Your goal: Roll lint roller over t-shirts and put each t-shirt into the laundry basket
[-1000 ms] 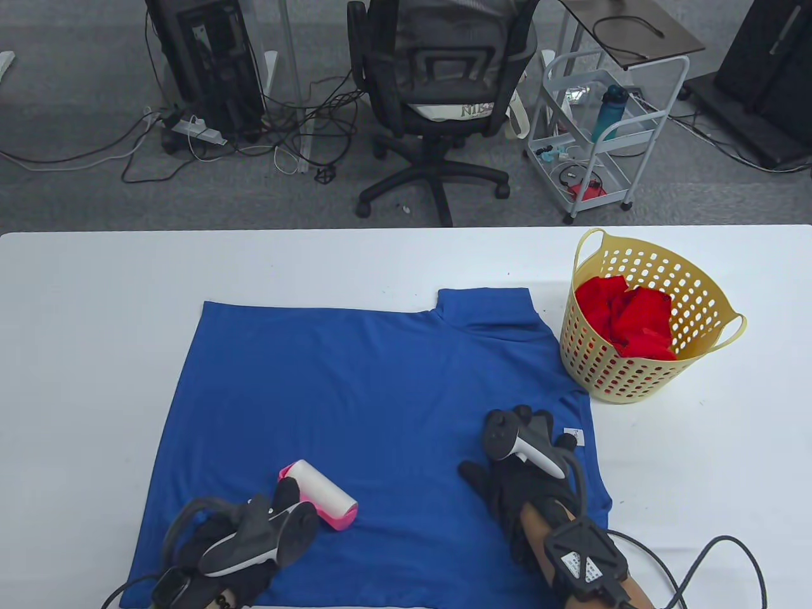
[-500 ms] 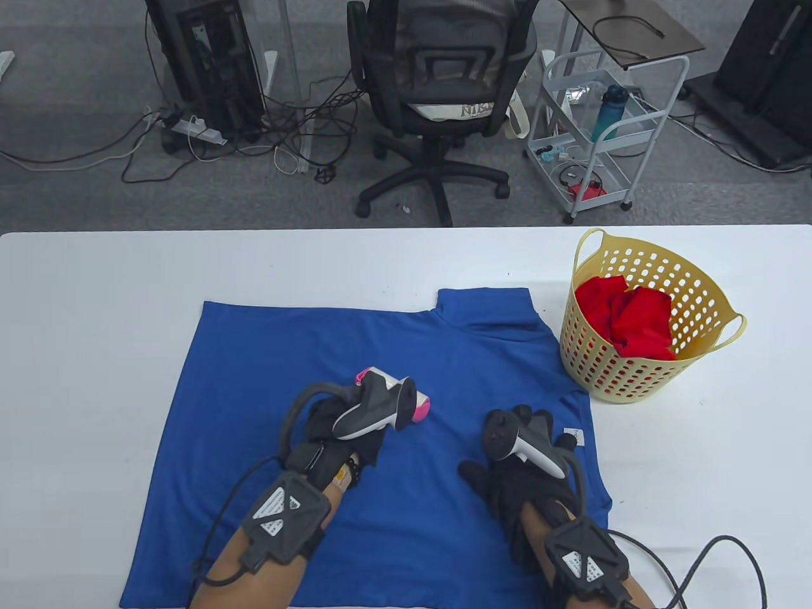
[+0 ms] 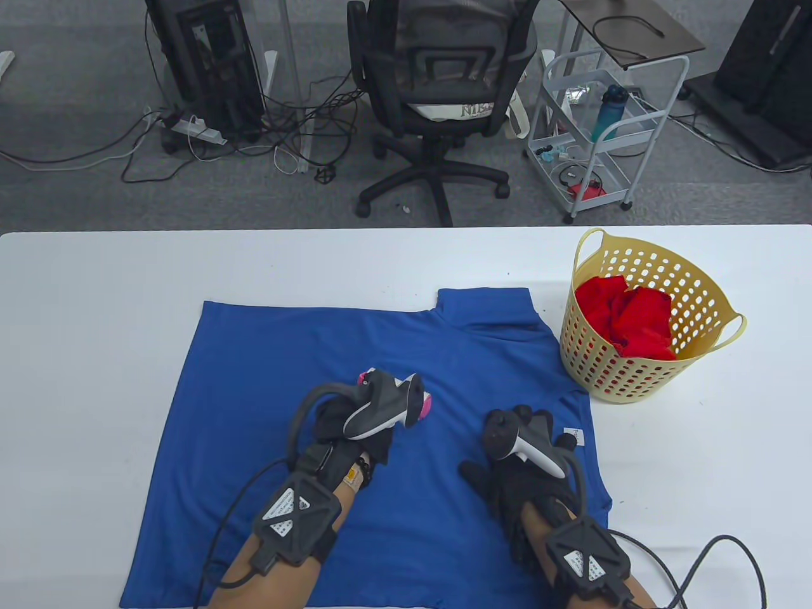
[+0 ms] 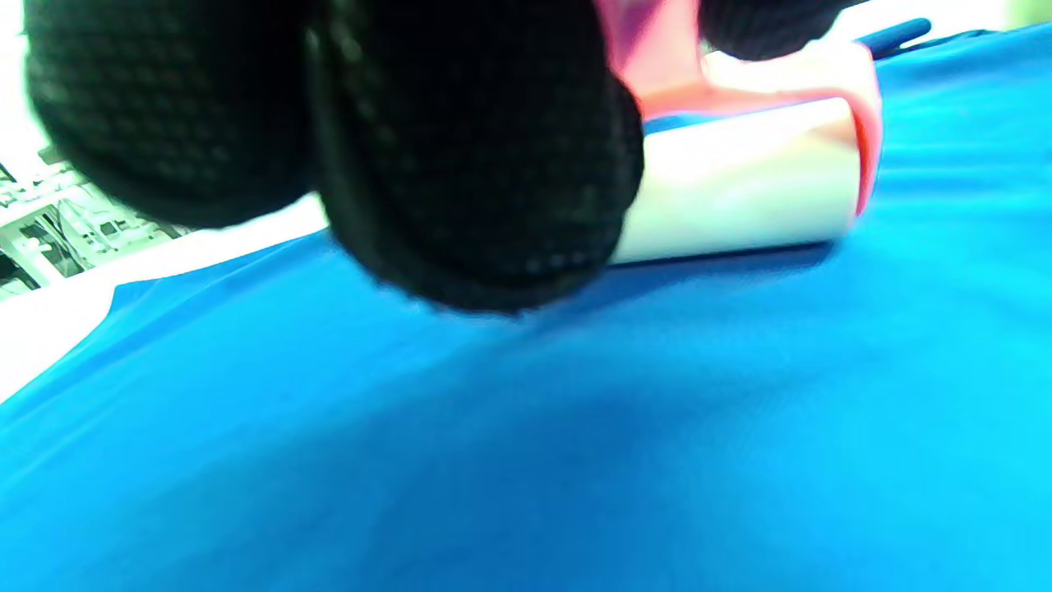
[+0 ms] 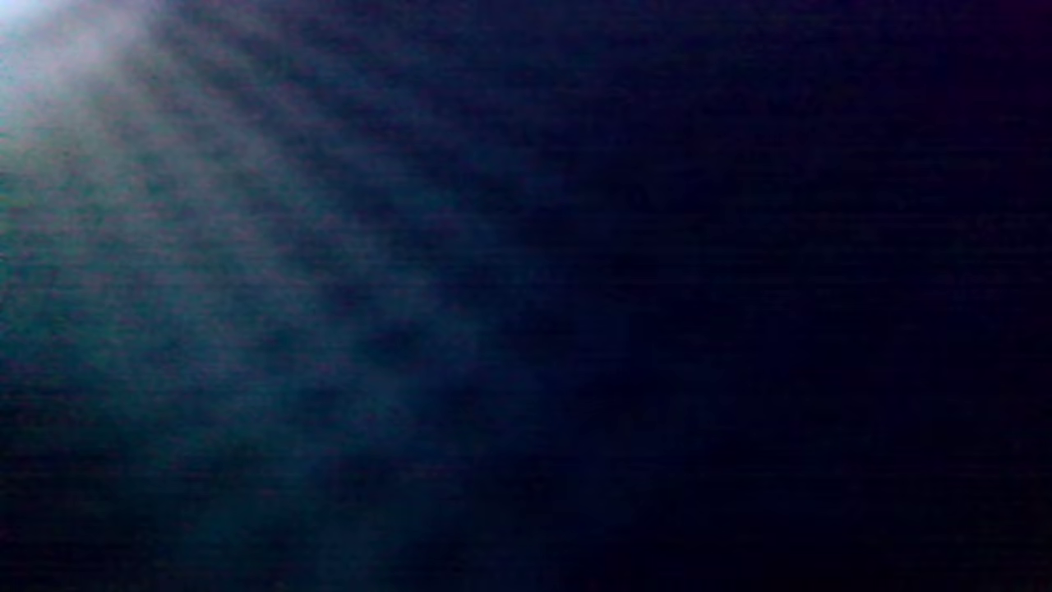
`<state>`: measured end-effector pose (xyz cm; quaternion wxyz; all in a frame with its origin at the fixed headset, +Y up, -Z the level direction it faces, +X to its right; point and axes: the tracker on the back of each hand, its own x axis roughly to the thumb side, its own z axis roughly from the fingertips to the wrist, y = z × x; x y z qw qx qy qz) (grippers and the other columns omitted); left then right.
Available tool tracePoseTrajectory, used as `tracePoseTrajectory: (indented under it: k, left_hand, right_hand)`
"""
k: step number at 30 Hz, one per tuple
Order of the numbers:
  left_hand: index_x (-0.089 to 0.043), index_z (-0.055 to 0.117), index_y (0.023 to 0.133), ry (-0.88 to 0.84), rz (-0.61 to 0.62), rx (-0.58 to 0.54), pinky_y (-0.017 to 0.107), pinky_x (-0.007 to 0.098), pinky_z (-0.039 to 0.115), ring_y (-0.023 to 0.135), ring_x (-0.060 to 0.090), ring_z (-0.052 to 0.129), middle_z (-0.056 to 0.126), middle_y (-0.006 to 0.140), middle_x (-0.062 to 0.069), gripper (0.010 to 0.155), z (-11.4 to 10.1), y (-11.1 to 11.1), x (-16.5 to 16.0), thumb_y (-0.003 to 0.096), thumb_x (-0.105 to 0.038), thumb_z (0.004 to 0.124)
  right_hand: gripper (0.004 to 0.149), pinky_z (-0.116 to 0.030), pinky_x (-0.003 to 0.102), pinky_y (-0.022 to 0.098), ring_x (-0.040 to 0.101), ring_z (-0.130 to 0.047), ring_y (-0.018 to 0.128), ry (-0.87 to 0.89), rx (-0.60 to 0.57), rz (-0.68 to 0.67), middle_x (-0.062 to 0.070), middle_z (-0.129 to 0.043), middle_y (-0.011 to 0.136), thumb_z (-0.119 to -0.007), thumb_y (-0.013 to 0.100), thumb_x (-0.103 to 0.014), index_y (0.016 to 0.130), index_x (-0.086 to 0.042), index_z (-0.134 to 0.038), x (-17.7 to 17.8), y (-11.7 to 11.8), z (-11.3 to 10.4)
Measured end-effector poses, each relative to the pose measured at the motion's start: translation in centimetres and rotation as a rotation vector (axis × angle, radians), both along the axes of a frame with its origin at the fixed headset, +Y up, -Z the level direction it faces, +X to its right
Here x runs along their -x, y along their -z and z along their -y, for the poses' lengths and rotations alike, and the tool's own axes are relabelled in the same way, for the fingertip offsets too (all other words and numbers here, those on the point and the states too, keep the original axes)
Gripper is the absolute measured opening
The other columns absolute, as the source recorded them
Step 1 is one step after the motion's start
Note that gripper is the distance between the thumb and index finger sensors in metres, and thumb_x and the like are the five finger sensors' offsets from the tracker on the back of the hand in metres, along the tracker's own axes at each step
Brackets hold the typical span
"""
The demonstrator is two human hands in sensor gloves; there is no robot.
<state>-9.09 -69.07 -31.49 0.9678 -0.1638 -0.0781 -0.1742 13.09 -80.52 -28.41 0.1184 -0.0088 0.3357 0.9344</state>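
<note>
A blue t-shirt (image 3: 330,355) lies spread flat on the white table (image 3: 95,304). My left hand (image 3: 355,422) grips the pink lint roller (image 3: 424,406), whose white roll (image 4: 740,193) lies on the blue t-shirt (image 4: 526,427) near its middle; the tracker hides most of the roller in the table view. My right hand (image 3: 530,444) lies flat on the shirt's right side, fingers straight, pressing the cloth down. The right wrist view is dark and shows nothing distinct. A yellow laundry basket (image 3: 694,288) at the right holds a red t-shirt (image 3: 625,317).
The basket stands just right of the shirt's collar (image 3: 485,307). Beyond the table's far edge are an office chair (image 3: 438,95), a white wire cart (image 3: 599,139) and cables on the floor. Glove cables (image 3: 704,564) trail off the near edge.
My left hand carried the roller from the shirt's lower left up toward its middle, then edged slightly right and farther up. My right hand stayed still.
</note>
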Motion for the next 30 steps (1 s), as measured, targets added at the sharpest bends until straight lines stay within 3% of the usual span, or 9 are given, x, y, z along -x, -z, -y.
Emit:
tracePoseTrajectory:
  k: [4,7,9,13,19,22,24,27,30]
  left_hand:
    - [-0.014,0.053,0.107,-0.078,0.056,-0.076,0.024,0.04,0.094,0.022,0.007,0.107,0.101,0.056,-0.002,0.069,-1.4,-2.7,1.8,0.0493,-0.05,0.06]
    - [-0.015,0.051,0.108,-0.186,0.099,-0.15,0.027,0.041,0.093,0.026,0.007,0.107,0.1,0.059,-0.002,0.069,-1.9,-4.8,3.7,0.0492,-0.05,0.06]
    - [-0.015,0.053,0.107,-0.317,0.122,-0.188,0.028,0.041,0.093,0.029,0.007,0.106,0.1,0.061,-0.002,0.069,-1.8,-5.7,5.0,0.0488,-0.051,0.06]
    - [-0.012,0.051,0.107,-0.568,0.089,-0.209,0.032,0.043,0.091,0.033,0.009,0.105,0.097,0.067,-0.001,0.069,-1.4,-6.1,7.2,0.0495,-0.049,0.06]
    - [-0.006,0.027,0.107,-0.79,0.032,-0.224,0.045,0.047,0.083,0.052,0.01,0.096,0.078,0.081,0.004,0.074,-2.0,-5.9,7.7,0.0515,-0.042,0.059]
    - [-0.004,0.018,0.107,-0.847,0.056,-0.228,0.05,0.048,0.081,0.059,0.011,0.092,0.072,0.085,0.005,0.078,-1.7,-6.3,7.1,0.0517,-0.039,0.061]
    - [-0.004,0.017,0.106,-0.885,0.094,-0.194,0.052,0.049,0.08,0.061,0.012,0.091,0.069,0.087,0.006,0.078,-1.4,-6.8,6.5,0.0518,-0.038,0.061]
    - [-0.003,0.015,0.106,-0.911,0.175,-0.138,0.054,0.051,0.077,0.065,0.013,0.089,0.066,0.089,0.008,0.078,-1.0,-8.2,5.1,0.0521,-0.037,0.06]
    - [0.001,0.011,0.104,-0.909,0.258,-0.106,0.057,0.051,0.076,0.069,0.014,0.087,0.062,0.091,0.013,0.081,-0.7,-9.3,3.5,0.052,-0.035,0.061]
  right_hand:
    - [0.093,0.006,0.08,0.053,0.052,0.029,0.08,-0.006,-0.024,-0.004,0.019,0.035,0.085,-0.04,0.036,-0.069,0.088,-0.024,0.023,0.0,0.1,-0.2]
    - [0.094,-0.002,0.08,0.057,0.054,0.014,0.089,-0.017,-0.162,-0.008,0.022,0.022,0.093,-0.044,0.036,-0.068,0.091,-0.021,0.017,-0.2,-0.3,-1.7]
    - [0.094,-0.012,0.079,0.06,0.054,0.002,0.094,-0.008,-0.348,0.018,0.022,0.01,0.098,-0.049,0.035,-0.067,0.095,-0.02,0.007,-0.2,-0.9,-4.0]
    - [0.091,-0.029,0.078,0.065,0.054,-0.022,0.099,0.025,-0.489,0.018,0.022,-0.013,0.106,-0.055,0.04,-0.064,0.1,-0.015,-0.007,0.3,-1.8,-8.4]
    - [0.073,-0.063,0.062,0.062,0.044,-0.072,0.086,0.208,-1.05,-0.014,0.016,-0.06,0.097,-0.068,0.042,-0.047,0.099,-0.011,-0.041,4.0,-5.6,-15.4]
    - [0.063,-0.075,0.056,0.055,0.035,-0.092,0.069,0.378,-0.99,-0.036,0.01,-0.083,0.082,-0.069,0.042,-0.048,0.093,-0.013,-0.063,6.5,-6.8,-16.6]
    - [0.071,-0.071,0.057,0.058,0.038,-0.086,0.075,0.523,-0.75,-0.05,0.012,-0.075,0.089,-0.065,0.043,-0.054,0.098,-0.011,-0.053,8.4,-6.7,-15.6]
    - [0.082,-0.063,0.063,0.062,0.047,-0.069,0.088,0.773,-0.536,-0.013,0.019,-0.056,0.099,-0.062,0.042,-0.059,0.101,-0.008,-0.035,9.7,-6.2,-12.8]
    - [0.09,-0.06,0.065,0.062,0.05,-0.063,0.089,0.933,-0.422,0.055,0.026,-0.046,0.099,-0.065,0.042,-0.057,0.095,0.003,-0.023,9.7,-6.2,-10.6]
